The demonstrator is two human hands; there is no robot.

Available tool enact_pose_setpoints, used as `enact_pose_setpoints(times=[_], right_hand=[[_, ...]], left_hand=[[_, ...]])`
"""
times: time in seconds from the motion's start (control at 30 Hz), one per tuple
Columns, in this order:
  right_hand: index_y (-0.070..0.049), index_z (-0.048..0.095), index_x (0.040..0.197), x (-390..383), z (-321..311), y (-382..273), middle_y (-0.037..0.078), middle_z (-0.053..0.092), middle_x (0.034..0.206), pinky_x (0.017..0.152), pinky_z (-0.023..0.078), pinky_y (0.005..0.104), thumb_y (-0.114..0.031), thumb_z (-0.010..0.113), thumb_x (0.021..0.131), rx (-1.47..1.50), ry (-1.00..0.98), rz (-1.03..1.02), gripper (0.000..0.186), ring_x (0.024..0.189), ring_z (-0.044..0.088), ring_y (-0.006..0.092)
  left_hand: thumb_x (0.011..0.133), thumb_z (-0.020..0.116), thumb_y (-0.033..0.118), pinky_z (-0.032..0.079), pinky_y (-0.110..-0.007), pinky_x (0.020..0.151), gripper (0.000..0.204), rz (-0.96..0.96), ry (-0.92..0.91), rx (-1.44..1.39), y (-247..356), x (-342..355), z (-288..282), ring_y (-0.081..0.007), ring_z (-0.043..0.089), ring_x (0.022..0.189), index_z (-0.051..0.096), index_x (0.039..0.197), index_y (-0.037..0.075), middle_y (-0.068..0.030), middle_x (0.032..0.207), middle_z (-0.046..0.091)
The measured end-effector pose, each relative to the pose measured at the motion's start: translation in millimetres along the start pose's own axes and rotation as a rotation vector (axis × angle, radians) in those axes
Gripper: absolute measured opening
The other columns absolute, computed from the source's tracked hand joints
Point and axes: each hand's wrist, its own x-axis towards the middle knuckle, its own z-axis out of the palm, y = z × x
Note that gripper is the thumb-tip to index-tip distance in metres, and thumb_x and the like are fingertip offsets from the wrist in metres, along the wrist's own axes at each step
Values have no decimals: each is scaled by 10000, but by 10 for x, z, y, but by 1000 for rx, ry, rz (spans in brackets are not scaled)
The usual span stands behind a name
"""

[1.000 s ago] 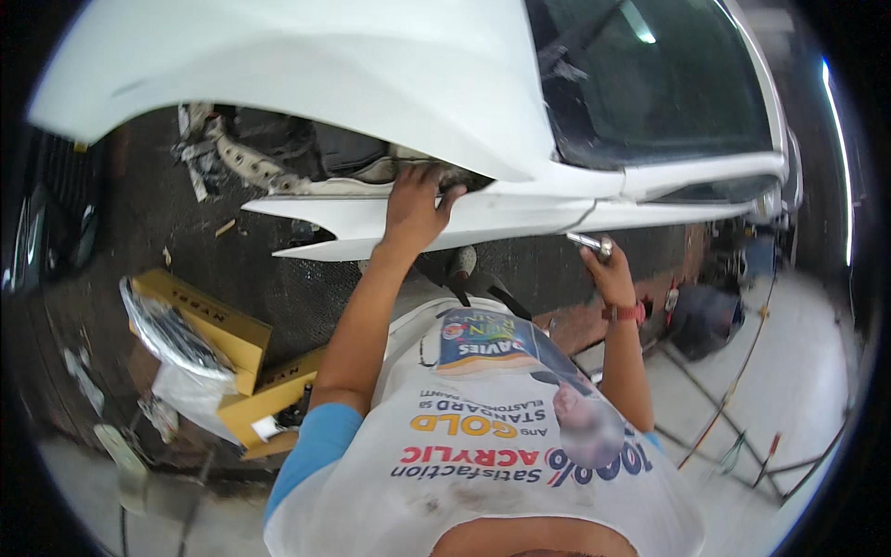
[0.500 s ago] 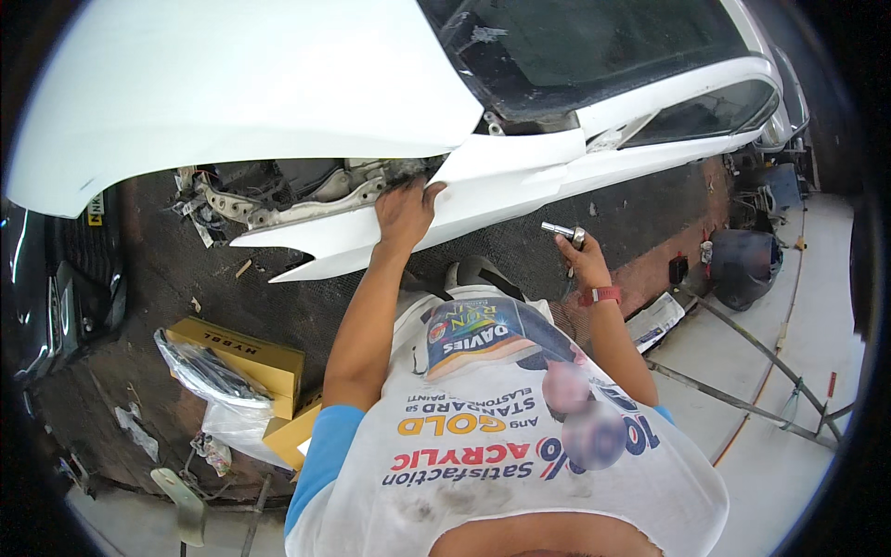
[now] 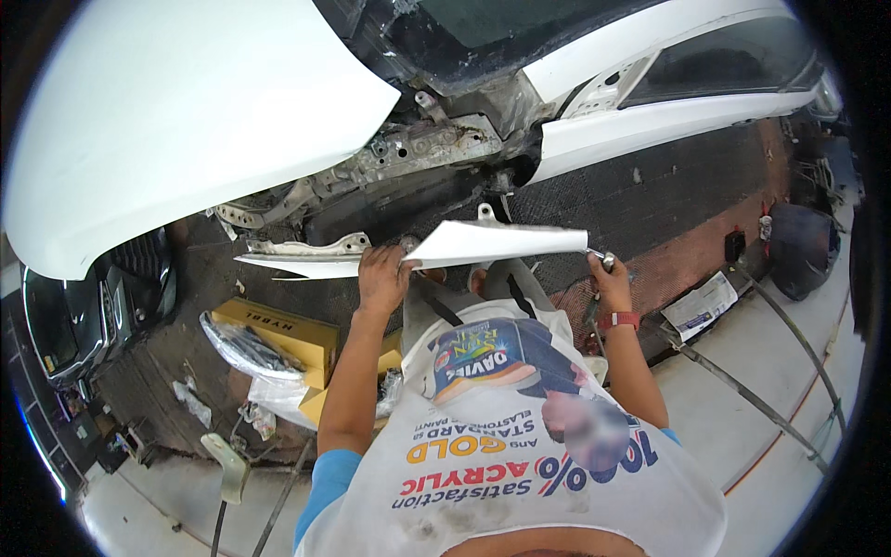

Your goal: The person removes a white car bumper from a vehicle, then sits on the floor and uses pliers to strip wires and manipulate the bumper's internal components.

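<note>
A white car fender is apart from the white car and spans the space in front of my body. My left hand is closed over its top edge, left of the middle. At the fender's right end, my right hand is closed around a chrome ratchet wrench. The wrench touches or nearly touches that end; whether these fingers also grip the fender is hidden. Beyond it, the car's bare inner frame shows between the raised-looking white hood and the white door.
Yellow cardboard boxes and a plastic-wrapped headlight lie at the left. Behind them stands a dark car front. Metal stand bars, a newspaper and a dark bin-like object are at the right.
The fender has come away from the car and moved toward me, baring the inner frame. My right hand, with the ratchet wrench, has come to the fender's right end.
</note>
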Motion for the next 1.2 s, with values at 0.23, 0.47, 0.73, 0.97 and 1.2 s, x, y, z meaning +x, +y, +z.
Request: enact_pose_setpoints(times=[0.23, 0.47, 0.73, 0.97, 1.2], right_hand=[[-111, 625, 760, 224, -252, 302, -49, 530, 653, 485, 325, 279, -369, 765, 949, 17, -39, 168, 349, 536, 449, 67], [6, 727, 1007, 248, -345, 569, 60, 707, 842, 639, 489, 303, -188, 746, 887, -276, -275, -17, 228, 674, 625, 152], [21, 654, 1188, -538, -244, -203, 212, 683, 1146, 904, 517, 448, -81, 608, 923, -646, -245, -610, 287, 1041, 675, 390], [31, 678, 1120, -1129, 527, -1042, 134, 706, 1021, 811, 510, 333, -142, 648, 990, -456, -265, -658, 219, 896, 659, 205], [-12, 697, 1107, -1838, 1443, -1402, 30, 697, 992, 708, 459, 228, -154, 642, 1019, -322, -235, -601, 176, 831, 588, 74]], left_hand=[[836, 758, 287, 454, -451, 743, 263, -1, -130, 53, 163, -210, 88, -320, 629, 782, 612, 834, 69, -107, 769, 632], [875, 733, 271, 488, -455, 838, 189, 51, -185, 80, 132, -289, 33, -299, 663, 866, 678, 883, 90, -90, 876, 684], [888, 736, 258, 503, -446, 794, 193, -54, -116, 2, 54, -288, 34, -303, 681, 801, 695, 912, 71, -101, 819, 691], [898, 727, 287, 513, -435, 855, 230, -96, -19, -12, -99, -514, -3, -303, 701, 867, 715, 949, 62, -114, 894, 729], [874, 747, 339, 511, -435, 869, 280, -156, 20, -94, -183, -1020, -196, -290, 698, 875, 710, 965, 76, -95, 867, 718]])
